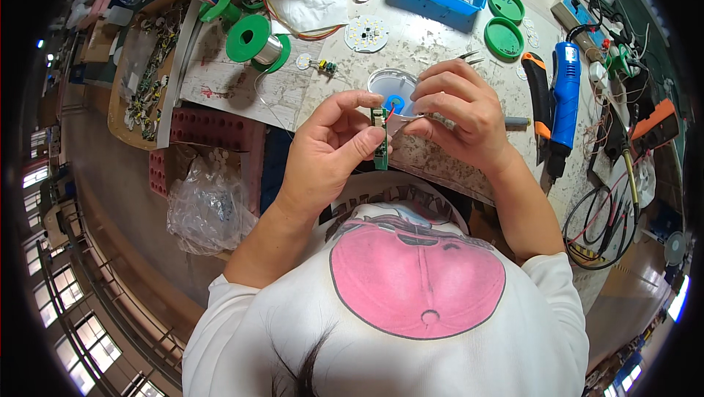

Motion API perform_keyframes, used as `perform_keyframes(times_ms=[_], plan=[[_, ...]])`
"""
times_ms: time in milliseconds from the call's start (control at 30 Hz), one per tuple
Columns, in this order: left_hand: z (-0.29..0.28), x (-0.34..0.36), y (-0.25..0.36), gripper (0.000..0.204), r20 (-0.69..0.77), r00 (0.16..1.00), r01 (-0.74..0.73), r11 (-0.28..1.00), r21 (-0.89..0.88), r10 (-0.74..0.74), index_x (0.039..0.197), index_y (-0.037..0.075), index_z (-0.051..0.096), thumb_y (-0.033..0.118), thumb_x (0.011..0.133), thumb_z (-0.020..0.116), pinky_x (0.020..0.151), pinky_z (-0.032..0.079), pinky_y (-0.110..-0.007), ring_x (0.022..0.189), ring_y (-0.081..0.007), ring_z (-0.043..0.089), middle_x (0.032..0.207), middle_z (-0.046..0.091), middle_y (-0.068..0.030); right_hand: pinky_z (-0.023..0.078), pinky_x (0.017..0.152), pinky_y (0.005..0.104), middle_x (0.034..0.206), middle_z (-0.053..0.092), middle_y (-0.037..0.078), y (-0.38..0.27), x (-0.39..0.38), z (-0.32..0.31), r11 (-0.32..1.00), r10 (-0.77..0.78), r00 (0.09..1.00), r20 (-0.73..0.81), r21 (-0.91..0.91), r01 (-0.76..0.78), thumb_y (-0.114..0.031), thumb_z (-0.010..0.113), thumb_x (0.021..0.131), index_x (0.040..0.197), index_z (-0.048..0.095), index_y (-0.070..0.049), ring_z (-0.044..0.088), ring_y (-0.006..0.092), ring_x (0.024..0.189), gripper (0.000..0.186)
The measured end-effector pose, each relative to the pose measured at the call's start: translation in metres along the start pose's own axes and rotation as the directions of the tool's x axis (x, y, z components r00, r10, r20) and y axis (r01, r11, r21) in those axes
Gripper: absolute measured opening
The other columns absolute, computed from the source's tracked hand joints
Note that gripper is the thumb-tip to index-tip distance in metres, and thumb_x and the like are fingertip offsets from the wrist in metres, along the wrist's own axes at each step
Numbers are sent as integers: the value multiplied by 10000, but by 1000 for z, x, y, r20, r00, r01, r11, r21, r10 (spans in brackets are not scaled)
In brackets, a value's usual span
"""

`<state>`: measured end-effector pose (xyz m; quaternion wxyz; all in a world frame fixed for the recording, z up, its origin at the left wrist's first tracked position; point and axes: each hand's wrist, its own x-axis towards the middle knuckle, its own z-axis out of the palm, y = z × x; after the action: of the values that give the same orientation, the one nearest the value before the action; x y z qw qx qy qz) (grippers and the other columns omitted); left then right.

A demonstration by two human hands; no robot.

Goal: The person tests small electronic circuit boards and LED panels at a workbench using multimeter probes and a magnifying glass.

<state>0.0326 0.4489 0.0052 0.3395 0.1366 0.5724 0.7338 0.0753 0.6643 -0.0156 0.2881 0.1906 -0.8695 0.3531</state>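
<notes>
Clearly, in the head view, a narrow green circuit board (380, 156) sits at the left hand (323, 144), pinched between thumb and index finger, its long side running toward the person's body. The right hand (469, 115) is just beside it, fingers bent and partly spread, their tips near the rim of a translucent cup (381, 78); whether they grip anything cannot be told. A short red wire (391, 111) shows in the gap between the hands, next to a blue round piece (394, 99) that appears within the cup's outline. Beyond the hands, a round white board (365, 35) lies on the worktable (330, 67). As for writing, dark lettering curves across the white shirt (418, 360) above its pink cap print, foreshortened; pale markings on the blue tool (565, 96) at right are too small to make out.
</notes>
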Motion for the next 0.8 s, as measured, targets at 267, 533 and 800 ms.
perform_keyframes(times_ms=[267, 533, 800], plan=[[-1, -2, 0, 376, 33, 998, -56, 998, 33, 55, 1239, 16, 502, 4, 884, 623, 773, 521, -271, 829, -139, 632, 888, 620, -54, 502, 649, 331, 796, 620, 12, -2, 1, 0, 999, -35, 999, -9, 1, 35, -282, 815, 616, 750, 624, -106, 606, 234, 806, 292], [2, -5, -3, 348, 7, 996, -91, 988, 128, 91, 1227, 4, 520, 25, 897, 626, 776, 509, -247, 859, -122, 627, 932, 628, -55, 501, 643, 329, 793, 616, 12, -2, 1, 1, 999, -42, 999, -10, 12, 42, -286, 816, 622, 754, 623, -107, 607, 233, 802, 295], [3, -5, 0, 301, 28, 996, -84, 990, 112, 81, 1191, 5, 535, 33, 904, 623, 778, 488, -229, 872, -93, 605, 957, 629, -44, 501, 642, 329, 795, 617, 15, -2, 1, 1, 999, -43, 999, -13, 13, 43, -280, 819, 618, 754, 624, -104, 607, 234, 802, 296]])
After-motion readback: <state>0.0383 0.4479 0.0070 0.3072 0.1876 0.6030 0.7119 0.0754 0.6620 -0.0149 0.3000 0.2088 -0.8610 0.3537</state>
